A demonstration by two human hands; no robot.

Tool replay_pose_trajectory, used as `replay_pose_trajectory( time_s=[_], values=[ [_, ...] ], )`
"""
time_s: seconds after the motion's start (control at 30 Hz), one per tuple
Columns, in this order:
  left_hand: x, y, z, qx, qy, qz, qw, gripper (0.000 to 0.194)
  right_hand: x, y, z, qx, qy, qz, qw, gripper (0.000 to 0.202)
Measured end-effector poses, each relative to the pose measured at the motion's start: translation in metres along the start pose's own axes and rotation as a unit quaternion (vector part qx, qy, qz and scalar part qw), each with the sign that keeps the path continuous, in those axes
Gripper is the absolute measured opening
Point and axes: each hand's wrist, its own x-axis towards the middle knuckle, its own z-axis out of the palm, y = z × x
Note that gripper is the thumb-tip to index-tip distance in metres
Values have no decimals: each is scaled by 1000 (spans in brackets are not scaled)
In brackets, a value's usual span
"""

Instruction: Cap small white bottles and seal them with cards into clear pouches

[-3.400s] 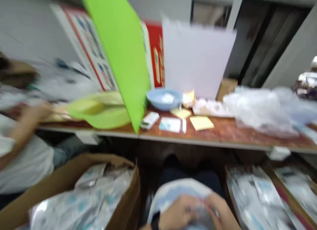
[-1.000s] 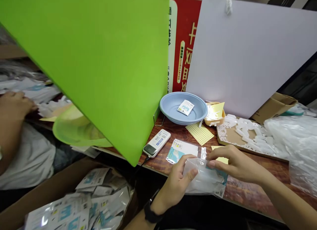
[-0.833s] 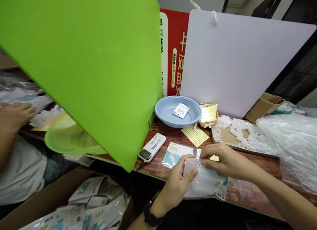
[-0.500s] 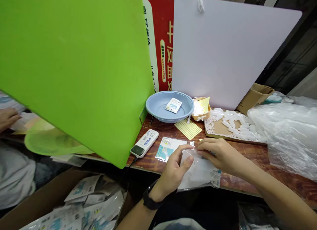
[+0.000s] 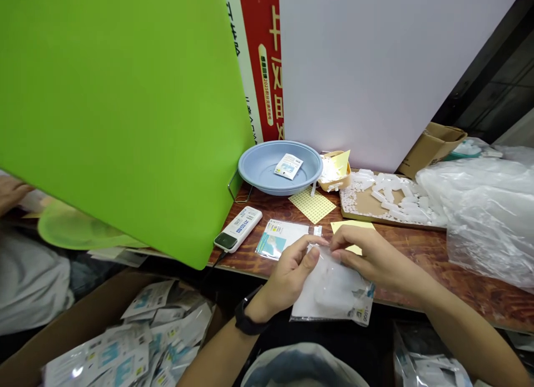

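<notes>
A clear plastic bag [image 5: 334, 292] with a white piece and a printed card inside hangs at the table's front edge. My left hand [image 5: 292, 270] pinches its upper left edge between thumb and fingers. At the bag's top, my right hand [image 5: 361, 251] has its fingertips bent together on the plastic, close to the left fingertips. Whether anything small sits between the right fingers is hidden. Just beyond my left hand lies another printed packet [image 5: 277, 239], flat on the table. A yellow sheet [image 5: 354, 231] lies partly behind my right hand.
A blue basin [image 5: 258, 175] with a small packet [image 5: 288, 166], a dotted yellow sticker sheet [image 5: 312, 205] and a white device [image 5: 238, 228] stand around. A tray of white plastic pieces [image 5: 390, 195] is right. A carton of packets [image 5: 125, 348] stands lower left; a green board [image 5: 125, 98] leans left.
The view has tilted down slightly. Both hands remain at the bag's top edge; the right hand's fingers have bent more, and more of the yellow sheet behind it shows.
</notes>
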Motion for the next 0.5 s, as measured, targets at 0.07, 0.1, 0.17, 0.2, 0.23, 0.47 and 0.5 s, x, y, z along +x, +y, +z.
replay_pose_trajectory(
  time_s=[0.07,0.1,0.17,0.2,0.23,0.47,0.5],
  values=[
    [2,-1,5,-1,-11,-8,1000,46,1,-1,-5,10,-36,53,998,9],
    [3,-2,7,-4,-13,-13,1000,47,0,-1,-7,4,-44,71,996,9],
    [4,-3,11,-11,-9,-21,1000,48,-3,-2,-5,-19,-30,79,996,11],
    [4,-4,13,-13,-4,-26,1000,47,-5,-2,-3,-32,-11,68,997,11],
    [5,-4,14,-15,1,-30,999,47,-8,-1,0,-44,12,51,998,10],
    [6,-3,18,29,-4,-13,999,50,-23,11,18,-92,135,-52,985,18],
    [6,-4,18,40,-7,-4,999,49,-24,13,19,-96,141,-58,984,20]
  ],
)
